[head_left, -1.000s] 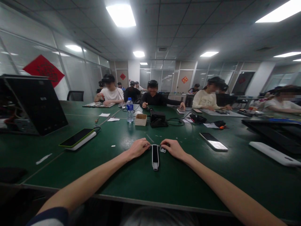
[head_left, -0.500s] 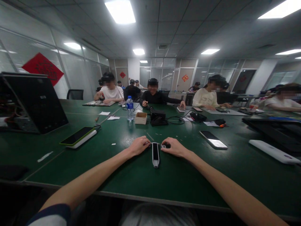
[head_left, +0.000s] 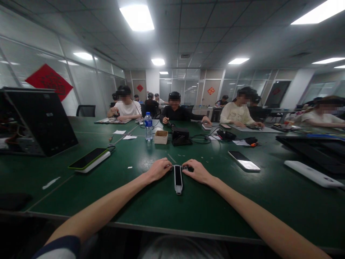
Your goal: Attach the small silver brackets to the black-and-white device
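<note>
A slim white device with a long black screen (head_left: 178,176) lies on the green table in front of me, its narrow tapered end toward me. At the left of its far end, my left hand (head_left: 159,168) has its fingers pinched together; what they hold is too small to make out. On the other side, my right hand (head_left: 198,171) is closed with thumb and fingertips around a small greyish piece (head_left: 185,167), close against the device's far right corner. Its kind cannot be told from here.
Around the green table (head_left: 151,212) are a water bottle (head_left: 148,126), a small cardboard box (head_left: 161,137), a smartphone (head_left: 244,160), a white power bank (head_left: 312,174), a green-edged phone (head_left: 88,158) and a computer case (head_left: 45,122). Several people sit across the table.
My right hand has shifted slightly left, bringing the small greyish piece nearer to the device's far end. My left hand stays in nearly the same place.
</note>
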Action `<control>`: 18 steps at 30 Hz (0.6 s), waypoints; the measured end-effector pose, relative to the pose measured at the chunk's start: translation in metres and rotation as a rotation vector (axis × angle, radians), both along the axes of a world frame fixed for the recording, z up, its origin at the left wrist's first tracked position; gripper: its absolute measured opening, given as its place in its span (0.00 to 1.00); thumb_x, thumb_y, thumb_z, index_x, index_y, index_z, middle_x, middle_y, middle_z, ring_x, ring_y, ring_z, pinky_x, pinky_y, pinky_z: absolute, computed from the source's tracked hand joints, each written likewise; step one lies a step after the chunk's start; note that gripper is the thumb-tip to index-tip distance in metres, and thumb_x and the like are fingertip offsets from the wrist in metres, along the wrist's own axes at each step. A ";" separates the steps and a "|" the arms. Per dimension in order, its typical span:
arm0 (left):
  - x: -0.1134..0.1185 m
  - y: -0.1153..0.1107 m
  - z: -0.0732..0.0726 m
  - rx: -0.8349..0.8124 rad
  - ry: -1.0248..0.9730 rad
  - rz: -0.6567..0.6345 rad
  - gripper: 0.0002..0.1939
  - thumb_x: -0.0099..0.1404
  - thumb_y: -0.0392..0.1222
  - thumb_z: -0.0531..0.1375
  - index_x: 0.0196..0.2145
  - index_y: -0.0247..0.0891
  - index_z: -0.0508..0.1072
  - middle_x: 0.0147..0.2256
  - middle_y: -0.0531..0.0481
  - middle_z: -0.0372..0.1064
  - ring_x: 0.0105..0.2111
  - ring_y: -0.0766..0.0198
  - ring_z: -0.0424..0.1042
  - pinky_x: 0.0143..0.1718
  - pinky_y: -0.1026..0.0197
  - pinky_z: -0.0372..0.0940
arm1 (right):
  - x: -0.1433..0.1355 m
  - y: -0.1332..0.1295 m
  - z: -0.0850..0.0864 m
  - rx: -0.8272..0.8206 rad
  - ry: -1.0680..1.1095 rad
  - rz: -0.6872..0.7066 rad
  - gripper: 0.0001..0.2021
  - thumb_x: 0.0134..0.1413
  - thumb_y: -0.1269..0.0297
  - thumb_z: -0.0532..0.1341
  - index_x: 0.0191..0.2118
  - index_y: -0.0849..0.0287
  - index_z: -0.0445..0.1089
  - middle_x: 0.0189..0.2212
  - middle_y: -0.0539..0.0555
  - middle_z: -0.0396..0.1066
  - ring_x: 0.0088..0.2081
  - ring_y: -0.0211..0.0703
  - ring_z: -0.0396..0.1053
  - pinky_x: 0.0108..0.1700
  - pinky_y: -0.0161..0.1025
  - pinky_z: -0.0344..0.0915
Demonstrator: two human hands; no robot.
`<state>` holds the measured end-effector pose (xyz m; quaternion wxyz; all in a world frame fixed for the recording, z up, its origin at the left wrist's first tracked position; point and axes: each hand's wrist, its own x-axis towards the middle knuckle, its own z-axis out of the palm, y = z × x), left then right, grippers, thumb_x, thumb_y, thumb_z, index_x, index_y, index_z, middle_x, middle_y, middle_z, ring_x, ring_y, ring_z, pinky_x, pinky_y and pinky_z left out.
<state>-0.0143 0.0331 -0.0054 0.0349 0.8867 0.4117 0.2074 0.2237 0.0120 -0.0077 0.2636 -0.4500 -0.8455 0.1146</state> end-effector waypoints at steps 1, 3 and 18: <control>0.000 0.000 -0.001 0.002 -0.001 -0.003 0.09 0.67 0.38 0.54 0.37 0.38 0.75 0.34 0.50 0.68 0.34 0.64 0.68 0.36 0.65 0.60 | 0.000 0.000 -0.001 -0.001 0.006 0.002 0.13 0.56 0.58 0.59 0.44 0.58 0.72 0.41 0.56 0.69 0.42 0.44 0.65 0.44 0.41 0.63; -0.001 0.002 -0.002 0.014 -0.004 -0.007 0.09 0.67 0.38 0.54 0.37 0.38 0.75 0.34 0.50 0.68 0.34 0.64 0.68 0.36 0.65 0.60 | 0.000 0.002 -0.002 -0.002 0.012 0.000 0.13 0.55 0.58 0.60 0.44 0.57 0.72 0.41 0.56 0.69 0.42 0.45 0.65 0.45 0.42 0.63; 0.008 -0.001 -0.003 0.034 0.039 0.058 0.09 0.65 0.38 0.54 0.36 0.39 0.74 0.34 0.50 0.69 0.33 0.63 0.69 0.33 0.65 0.61 | 0.024 0.020 0.007 0.087 -0.118 -0.119 0.17 0.61 0.54 0.52 0.46 0.57 0.71 0.46 0.58 0.68 0.48 0.48 0.62 0.50 0.45 0.59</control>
